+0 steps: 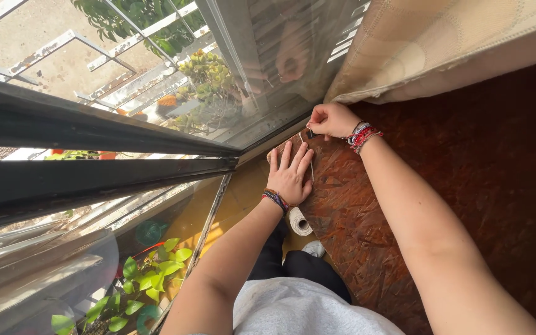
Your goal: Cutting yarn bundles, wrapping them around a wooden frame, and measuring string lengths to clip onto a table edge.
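Up at the board's far corner, the right hand (pixel 330 119) pinches a small dark clip (pixel 309 133) (fingers closed), just beyond the left hand (pixel 290 174), which lies flat, fingers spread, on the reddish chipboard (pixel 355 223).

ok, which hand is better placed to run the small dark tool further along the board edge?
Right hand, probably: its fingers already pinch the small dark tool at the board edge. The left hand lies flat, pressing the board.
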